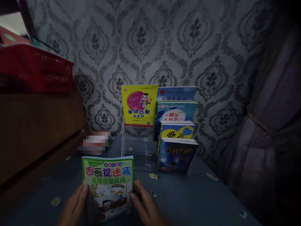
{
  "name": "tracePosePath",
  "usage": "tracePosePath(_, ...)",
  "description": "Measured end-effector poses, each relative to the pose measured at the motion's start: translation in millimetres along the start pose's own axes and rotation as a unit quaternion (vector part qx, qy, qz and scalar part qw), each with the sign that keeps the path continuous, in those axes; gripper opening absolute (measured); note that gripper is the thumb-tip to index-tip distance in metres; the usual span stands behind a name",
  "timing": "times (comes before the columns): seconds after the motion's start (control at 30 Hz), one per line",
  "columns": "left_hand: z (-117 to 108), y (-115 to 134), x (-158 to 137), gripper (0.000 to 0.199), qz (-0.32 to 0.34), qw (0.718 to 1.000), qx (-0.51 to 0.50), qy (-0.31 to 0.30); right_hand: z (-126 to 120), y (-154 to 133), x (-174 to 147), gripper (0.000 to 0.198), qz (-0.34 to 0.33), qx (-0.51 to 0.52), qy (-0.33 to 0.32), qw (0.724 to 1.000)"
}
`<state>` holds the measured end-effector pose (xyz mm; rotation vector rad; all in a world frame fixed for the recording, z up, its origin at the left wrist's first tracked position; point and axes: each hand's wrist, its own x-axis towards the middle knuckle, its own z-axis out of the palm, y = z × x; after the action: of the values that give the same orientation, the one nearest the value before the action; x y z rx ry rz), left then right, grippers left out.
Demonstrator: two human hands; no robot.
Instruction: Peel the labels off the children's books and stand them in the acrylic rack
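Both of my hands hold a green-bordered picture book upright near the front of the table, its colourful cover facing me. My left hand grips its left edge, thumb on the front. On the right edge is my right hand, also with its thumb on the cover and its other fingers partly hidden. Beyond the book stands a clear tiered display rack. A yellow workbook rests on the rack's upper left. Its right side carries a dark blue book, a blue-and-yellow book and two more blue books behind.
A dark blue patterned tablecloth covers the table. At the left, a red basket sits on a wooden cabinet. A blurred item lies by the wall, and a tied curtain hangs at the right.
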<state>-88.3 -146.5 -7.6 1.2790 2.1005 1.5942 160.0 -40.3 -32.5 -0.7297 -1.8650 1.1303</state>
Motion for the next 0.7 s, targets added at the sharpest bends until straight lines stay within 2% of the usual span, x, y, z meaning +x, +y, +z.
tracePosePath(0.13,16.7,21.1,12.3,0.060,-0.013,0.999,-0.022,-0.025,-12.2,-18.0,12.2,0.042,-0.021,0.005,-0.050,0.999)
tracePosePath(0.23,20.1,35.3,21.8,0.057,0.008,0.997,-0.042,-0.057,-19.6,-26.3,22.5,0.034,-0.056,-0.009,-0.031,0.998)
tracePosePath(0.37,18.5,64.6,45.3,0.056,0.080,0.989,-0.028,-0.117,-35.3,-38.4,43.5,0.022,-0.122,-0.049,0.007,0.991)
tracePosePath(0.53,26.4,118.1,87.5,0.048,0.196,0.978,-0.015,-0.070,-69.8,-74.4,86.2,0.020,-0.196,-0.109,0.053,0.973)
tracePosePath(0.7,38.2,175.4,136.3,0.044,0.343,0.939,-0.003,-0.005,-112.2,-116.8,137.2,0.011,-0.261,-0.140,0.112,0.949)
